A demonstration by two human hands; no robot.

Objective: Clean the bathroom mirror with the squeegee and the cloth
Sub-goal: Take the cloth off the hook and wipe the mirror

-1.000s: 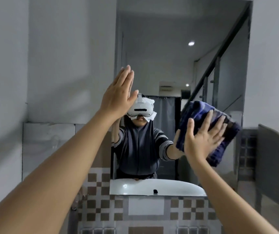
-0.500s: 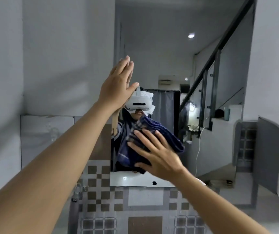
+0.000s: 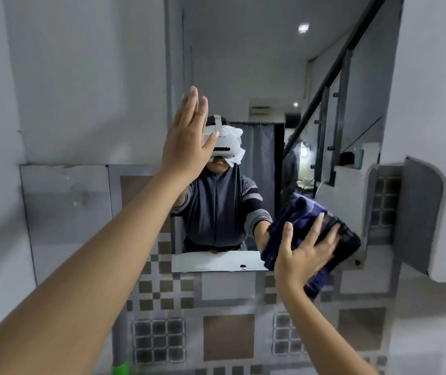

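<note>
The right hand (image 3: 301,259), fingers spread, is pressing the folded cloth (image 3: 308,234) flat against the mirror's (image 3: 243,63) lower right corner while the open left hand (image 3: 188,142) is apparently bracing the left edge; wiping is underway, and the squeegee is unseen.

The mirror (image 3: 257,77) hangs on the far wall, above the tiled wall (image 3: 227,290). My left hand (image 3: 186,142) lies flat against its left edge. My right hand (image 3: 301,255) presses the cloth (image 3: 297,212) against its lower right corner.
</note>
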